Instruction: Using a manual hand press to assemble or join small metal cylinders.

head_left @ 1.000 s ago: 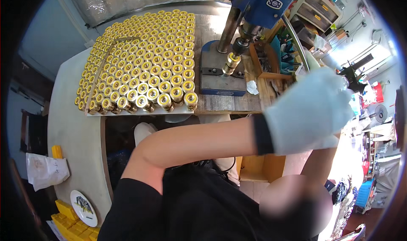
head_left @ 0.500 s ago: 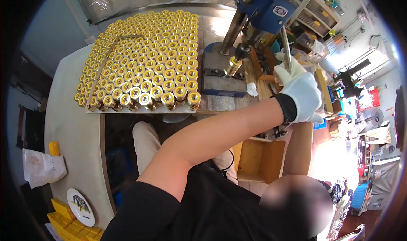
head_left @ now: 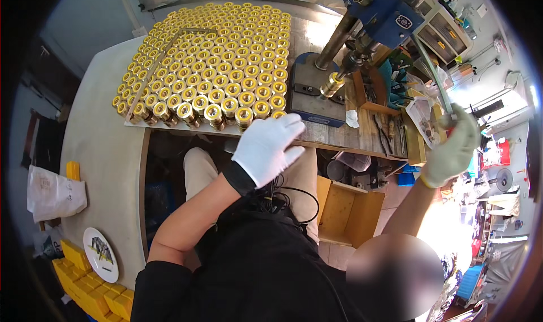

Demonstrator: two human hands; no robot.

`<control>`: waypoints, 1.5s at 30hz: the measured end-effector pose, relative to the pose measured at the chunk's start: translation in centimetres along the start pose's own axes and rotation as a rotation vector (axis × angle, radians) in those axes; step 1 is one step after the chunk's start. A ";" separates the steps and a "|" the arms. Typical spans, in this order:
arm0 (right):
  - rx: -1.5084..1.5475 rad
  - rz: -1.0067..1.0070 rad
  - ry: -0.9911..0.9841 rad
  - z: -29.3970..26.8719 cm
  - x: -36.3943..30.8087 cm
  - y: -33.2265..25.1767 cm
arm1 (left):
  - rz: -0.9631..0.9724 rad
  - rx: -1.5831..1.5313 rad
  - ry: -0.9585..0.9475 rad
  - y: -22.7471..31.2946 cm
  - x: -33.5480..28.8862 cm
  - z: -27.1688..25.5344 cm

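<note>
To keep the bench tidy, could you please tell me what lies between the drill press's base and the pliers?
In the head view, a crumpled white scrap lies on the wooden benchtop between them.

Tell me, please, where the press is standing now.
In the head view, the press stands on the bench, above and right of centre, between the metal parts on its left and a wooden box on its right.

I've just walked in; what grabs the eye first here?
Probably the block of golden metal fittings, upper left. To its right stands a blue drill press. The gloved left hand is at the block's near edge, the gloved right hand at the long bar beside the press.
</note>
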State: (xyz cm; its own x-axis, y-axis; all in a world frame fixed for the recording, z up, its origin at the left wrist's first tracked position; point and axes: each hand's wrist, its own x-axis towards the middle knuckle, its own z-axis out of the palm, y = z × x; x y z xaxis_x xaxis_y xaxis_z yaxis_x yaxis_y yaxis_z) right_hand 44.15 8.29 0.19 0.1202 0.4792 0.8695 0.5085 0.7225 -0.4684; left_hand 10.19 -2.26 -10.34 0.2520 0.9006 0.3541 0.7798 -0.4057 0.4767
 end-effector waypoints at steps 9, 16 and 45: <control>0.464 0.041 -0.079 1.2 20.1 -1.3 | 0.021 0.234 0.020 -4.6 0.8 3.8; -0.384 -0.258 -0.493 9.5 3.5 6.0 | 0.015 0.367 0.040 -3.8 -0.4 4.2; -0.028 0.316 -0.662 19.0 -8.3 -0.8 | -0.313 -0.606 0.598 -4.1 -10.0 7.5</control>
State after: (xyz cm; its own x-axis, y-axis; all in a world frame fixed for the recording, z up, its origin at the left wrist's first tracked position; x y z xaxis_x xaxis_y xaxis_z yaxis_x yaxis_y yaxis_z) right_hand 26.58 13.18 -9.60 -0.2710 0.8697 0.4125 0.5576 0.4912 -0.6692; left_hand 8.79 -8.41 -21.91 -0.3921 0.8207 0.4155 0.2848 -0.3212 0.9032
